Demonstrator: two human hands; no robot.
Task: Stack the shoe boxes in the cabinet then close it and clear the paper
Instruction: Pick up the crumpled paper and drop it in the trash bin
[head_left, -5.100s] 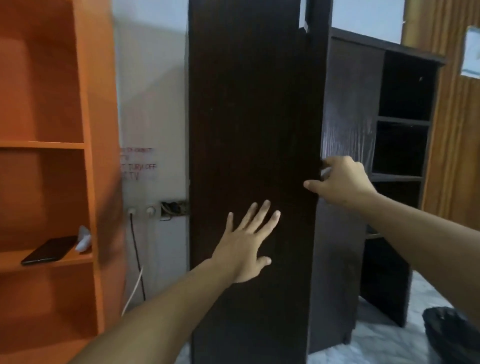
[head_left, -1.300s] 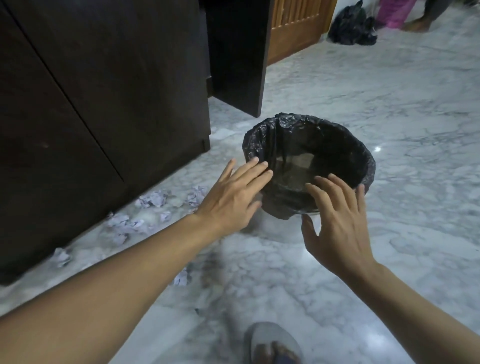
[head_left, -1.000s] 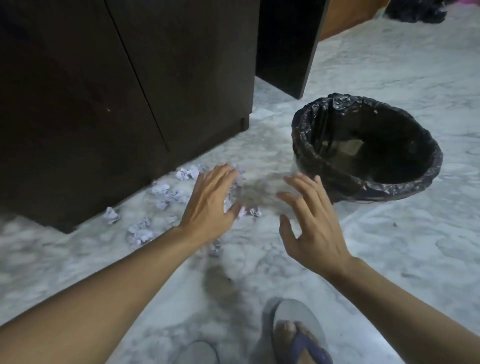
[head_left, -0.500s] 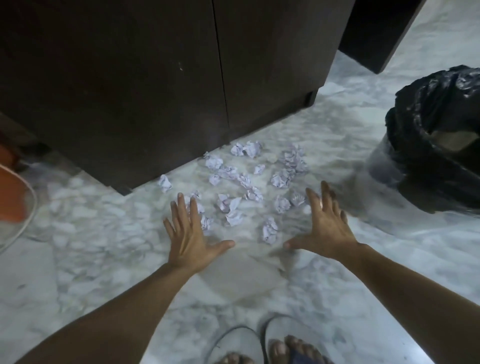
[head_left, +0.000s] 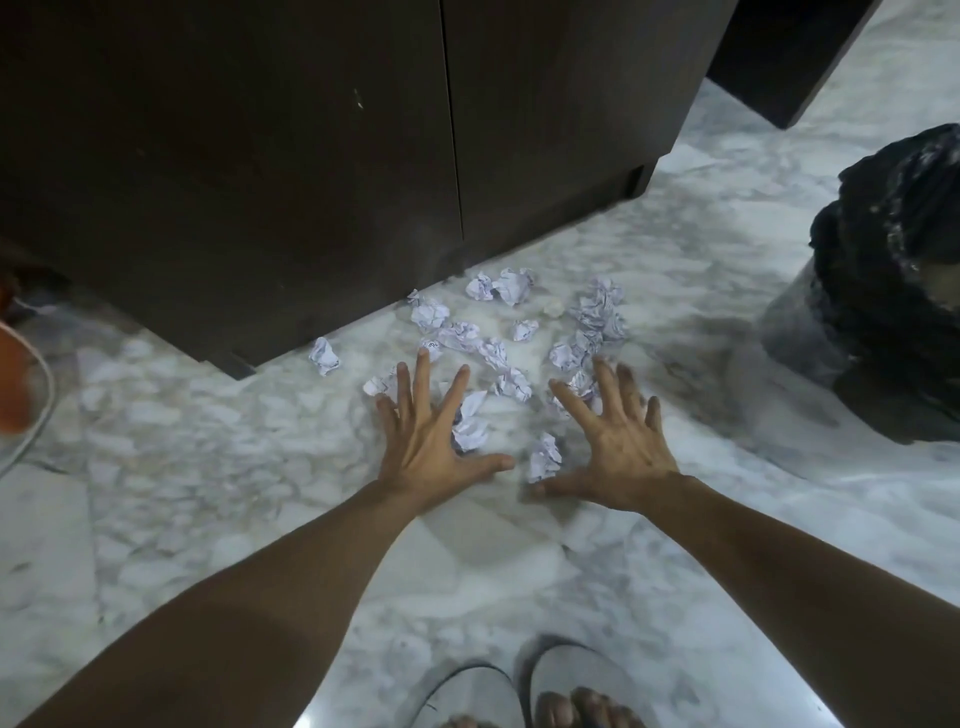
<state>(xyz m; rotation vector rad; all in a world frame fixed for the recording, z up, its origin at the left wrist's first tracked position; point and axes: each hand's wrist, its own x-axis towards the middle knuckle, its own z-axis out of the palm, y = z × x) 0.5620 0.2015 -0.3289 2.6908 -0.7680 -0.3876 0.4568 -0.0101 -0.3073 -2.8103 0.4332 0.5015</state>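
My hands have dropped closer to the crumpled paper (head_left: 498, 338), scattered on the marble floor (head_left: 208, 467) by the shut cabinet (head_left: 311, 156). Left hand (head_left: 426, 447) and right hand (head_left: 618, 457) hover, fingers spread wide, holding nothing. The bin (head_left: 893, 291) sits to my right.

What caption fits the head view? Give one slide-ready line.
Both hands, left and right, spread open over crumpled paper before the closed cabinet.

Dim, soft blur; wide-angle bending at edges.
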